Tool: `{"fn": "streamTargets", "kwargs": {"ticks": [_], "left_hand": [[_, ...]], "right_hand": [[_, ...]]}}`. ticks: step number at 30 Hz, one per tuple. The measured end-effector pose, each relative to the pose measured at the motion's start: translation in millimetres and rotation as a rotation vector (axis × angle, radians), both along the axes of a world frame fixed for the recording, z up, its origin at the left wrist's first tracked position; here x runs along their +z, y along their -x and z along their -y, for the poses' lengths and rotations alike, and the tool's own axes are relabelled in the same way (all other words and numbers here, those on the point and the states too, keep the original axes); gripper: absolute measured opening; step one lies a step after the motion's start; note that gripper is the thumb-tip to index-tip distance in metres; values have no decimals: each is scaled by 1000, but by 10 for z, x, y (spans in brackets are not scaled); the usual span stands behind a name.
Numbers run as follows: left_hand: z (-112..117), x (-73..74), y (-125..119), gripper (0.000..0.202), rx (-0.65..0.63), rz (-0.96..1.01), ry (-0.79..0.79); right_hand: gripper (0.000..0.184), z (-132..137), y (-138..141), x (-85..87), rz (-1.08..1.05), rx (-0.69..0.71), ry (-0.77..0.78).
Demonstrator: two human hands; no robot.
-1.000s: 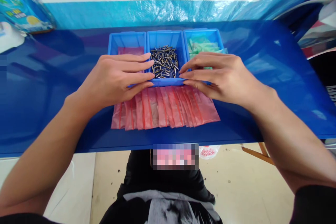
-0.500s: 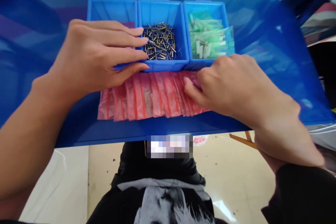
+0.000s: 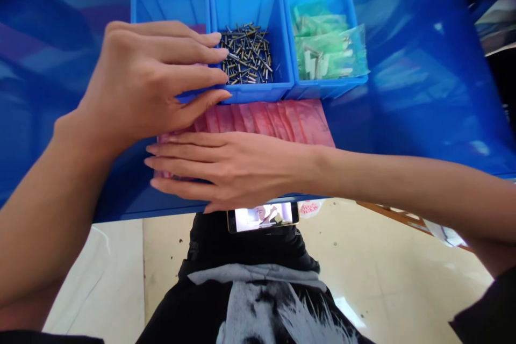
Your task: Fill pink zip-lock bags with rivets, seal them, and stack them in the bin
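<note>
My left hand (image 3: 141, 72) is stretched out, palm down, across the front of the left blue bin (image 3: 169, 5). Its fingertips reach over the near-left edge of the middle blue bin (image 3: 258, 94), with the thumb at the front rim. Pop rivets (image 3: 248, 56) lie loose in that middle bin. A row of overlapping pink zip bags (image 3: 258, 118) lies in front of the bins. Flat on the near side of the bags rests my right hand (image 3: 226, 166), fingers extended to the left, hiding part of the row. Neither hand visibly grips anything.
At the right, a third blue bin (image 3: 358, 83) holds green-tinted bags (image 3: 322, 48) with small parts; one hangs over its side. Everything stands on a blue table (image 3: 419, 118). A phone (image 3: 264, 217) lies on my lap just below the table edge.
My right hand has swept from the right end of the pink bags to the left and now lies flat over them. The left hand has stayed beside the bins.
</note>
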State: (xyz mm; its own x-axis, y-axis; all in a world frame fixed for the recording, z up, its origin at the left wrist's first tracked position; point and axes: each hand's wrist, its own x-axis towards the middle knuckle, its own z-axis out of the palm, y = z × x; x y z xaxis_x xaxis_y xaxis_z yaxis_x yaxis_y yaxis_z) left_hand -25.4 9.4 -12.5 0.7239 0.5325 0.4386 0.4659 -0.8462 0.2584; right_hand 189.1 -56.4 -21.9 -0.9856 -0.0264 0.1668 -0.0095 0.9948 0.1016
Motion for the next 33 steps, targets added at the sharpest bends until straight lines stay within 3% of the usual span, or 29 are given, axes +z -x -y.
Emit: {"fn": "streamTargets", "kwargs": {"ticks": [3, 7, 12, 17, 22, 29, 31, 33], "left_hand": [[-8, -8, 10, 41, -40, 13, -87], [-48, -42, 64, 59, -125, -115, -202], [-45, -68, 61, 47, -143, -152, -215], [-35, -62, 32, 38, -109, -85, -81], [-49, -61, 53, 40, -178, -87, -255], [-21, -44, 34, 35, -117, -86, -173], [-20, -49, 34, 35, -106, -84, -158], [-30, -63, 33, 37, -114, -67, -180]], "right_hand": [[77, -34, 118, -93, 122, -71, 159], [65, -36, 144, -156, 108, -117, 225], [62, -31, 101, -172, 77, -120, 241], [63, -41, 83, -170, 74, -126, 261], [64, -36, 56, -117, 138, -144, 292], [65, -22, 25, -231, 56, -177, 271], [65, -13, -4, -192, -14, -160, 223], [55, 18, -82, -47, -100, -174, 163]]}}
